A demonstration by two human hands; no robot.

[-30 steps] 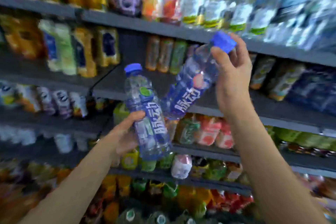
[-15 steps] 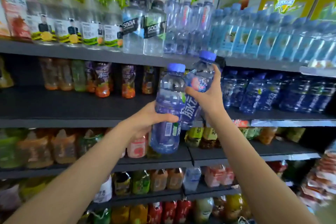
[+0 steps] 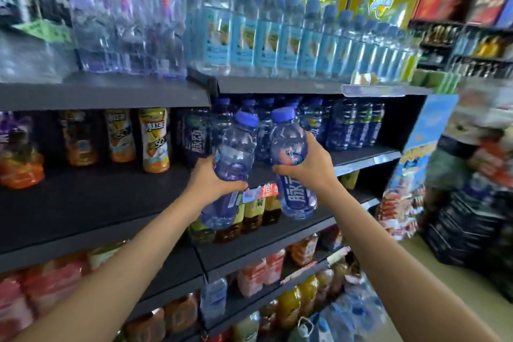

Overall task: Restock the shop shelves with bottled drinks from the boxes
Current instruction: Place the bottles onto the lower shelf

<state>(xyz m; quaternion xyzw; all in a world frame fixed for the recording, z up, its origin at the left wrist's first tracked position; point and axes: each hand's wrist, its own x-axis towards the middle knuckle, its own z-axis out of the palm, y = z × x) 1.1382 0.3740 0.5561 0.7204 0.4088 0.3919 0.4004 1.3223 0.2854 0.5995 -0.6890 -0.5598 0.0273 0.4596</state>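
both hands clamped mid-body, left hand (image 3: 215, 182) on one blue-capped bottle (image 3: 231, 164), right hand (image 3: 304, 165) on another bottle (image 3: 291, 147), upright, likely for sliding beside matching shelf stock (image 3: 352, 126).

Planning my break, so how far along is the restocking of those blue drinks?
Done: a row of blue bottles already stands on that shelf. In hand: the left hand and right hand each grip one blue-capped bottle, unshelved. Left: placing both; no boxes are clearly visible.

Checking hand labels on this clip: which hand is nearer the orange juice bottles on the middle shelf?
Left. The left hand is just right of the orange juice bottles; the right hand is farther right.
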